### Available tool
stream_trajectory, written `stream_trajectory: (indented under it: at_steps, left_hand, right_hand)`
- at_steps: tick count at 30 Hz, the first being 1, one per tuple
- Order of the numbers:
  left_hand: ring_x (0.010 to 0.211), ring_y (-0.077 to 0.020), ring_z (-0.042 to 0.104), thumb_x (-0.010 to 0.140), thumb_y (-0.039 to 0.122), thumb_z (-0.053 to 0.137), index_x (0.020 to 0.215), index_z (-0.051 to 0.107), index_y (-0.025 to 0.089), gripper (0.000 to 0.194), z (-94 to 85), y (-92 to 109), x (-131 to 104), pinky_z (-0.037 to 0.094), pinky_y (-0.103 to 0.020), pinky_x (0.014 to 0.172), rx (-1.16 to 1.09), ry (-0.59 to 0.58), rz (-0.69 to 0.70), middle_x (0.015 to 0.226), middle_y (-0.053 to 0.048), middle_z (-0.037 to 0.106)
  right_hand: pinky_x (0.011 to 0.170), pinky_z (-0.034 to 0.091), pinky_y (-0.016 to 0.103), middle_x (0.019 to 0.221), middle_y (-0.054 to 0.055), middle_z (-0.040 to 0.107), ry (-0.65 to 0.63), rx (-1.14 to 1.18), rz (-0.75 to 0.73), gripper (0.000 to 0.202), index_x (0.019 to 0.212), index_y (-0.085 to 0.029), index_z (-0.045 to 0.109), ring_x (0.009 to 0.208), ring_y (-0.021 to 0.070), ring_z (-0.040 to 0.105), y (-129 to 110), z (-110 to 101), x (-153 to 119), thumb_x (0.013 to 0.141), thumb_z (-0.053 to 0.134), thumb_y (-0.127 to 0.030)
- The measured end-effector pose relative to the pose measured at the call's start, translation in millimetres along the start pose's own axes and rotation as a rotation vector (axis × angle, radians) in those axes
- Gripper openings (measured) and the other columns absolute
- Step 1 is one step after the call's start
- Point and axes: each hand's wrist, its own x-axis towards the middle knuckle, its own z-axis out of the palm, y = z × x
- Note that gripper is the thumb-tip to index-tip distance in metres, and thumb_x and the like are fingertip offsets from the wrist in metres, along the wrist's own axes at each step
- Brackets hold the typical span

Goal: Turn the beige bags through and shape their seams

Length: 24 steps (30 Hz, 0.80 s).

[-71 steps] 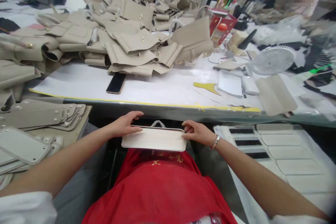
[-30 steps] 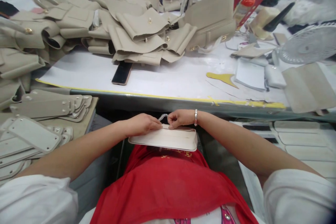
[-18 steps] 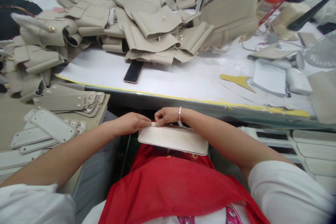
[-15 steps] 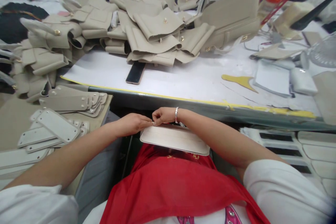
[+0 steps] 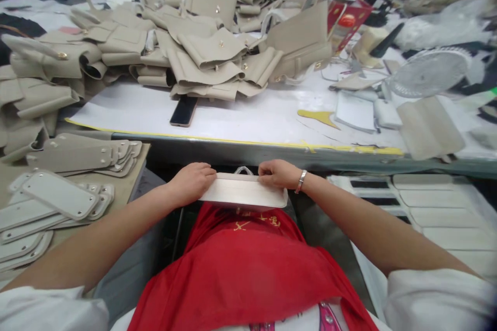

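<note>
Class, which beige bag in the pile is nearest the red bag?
The beige bag at the right end of the pile, its panel raised beside the red bag; the others lie further left or behind.

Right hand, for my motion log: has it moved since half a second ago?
Yes: judged against the phone, the right hand has shifted right, away from the left hand.
</note>
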Motion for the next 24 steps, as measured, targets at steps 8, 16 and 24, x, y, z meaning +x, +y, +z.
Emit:
stream_trajectory:
  at_steps: [8,16,24]
  left_hand:
    - [0.094,-0.0193,0.058,0.086,0.026,0.046,0.090,0.063,0.017,0.020,31.4,78,10,0.046,-0.032,0.084,-0.158,0.213,0.081,0.100,-0.006,0.066]
    - [0.102,-0.0192,0.056,0.086,0.020,0.045,0.093,0.063,0.017,0.020,49.4,82,3,0.046,-0.036,0.088,-0.089,0.360,0.111,0.102,-0.009,0.065]
    - [0.095,-0.0194,0.056,0.086,0.020,0.043,0.098,0.061,0.015,0.022,48.3,83,11,0.045,-0.033,0.083,-0.033,0.305,0.079,0.101,-0.008,0.064]
  right_hand:
    - [0.091,0.033,0.035,0.086,0.005,0.062,0.545,-0.250,-0.205,0.017,0.089,-0.019,0.061,0.085,0.0164,0.052,-2,69,-93,0.084,0.049,-0.031]
    - [0.103,0.021,0.038,0.087,0.001,0.063,0.655,-0.316,-0.182,0.015,0.087,-0.024,0.061,0.097,0.0155,0.051,-2,97,-100,0.085,0.047,-0.020]
    - [0.103,0.021,0.039,0.085,0.002,0.062,0.691,-0.332,-0.098,0.015,0.080,-0.022,0.061,0.091,0.0167,0.051,-7,95,-96,0.085,0.047,-0.024]
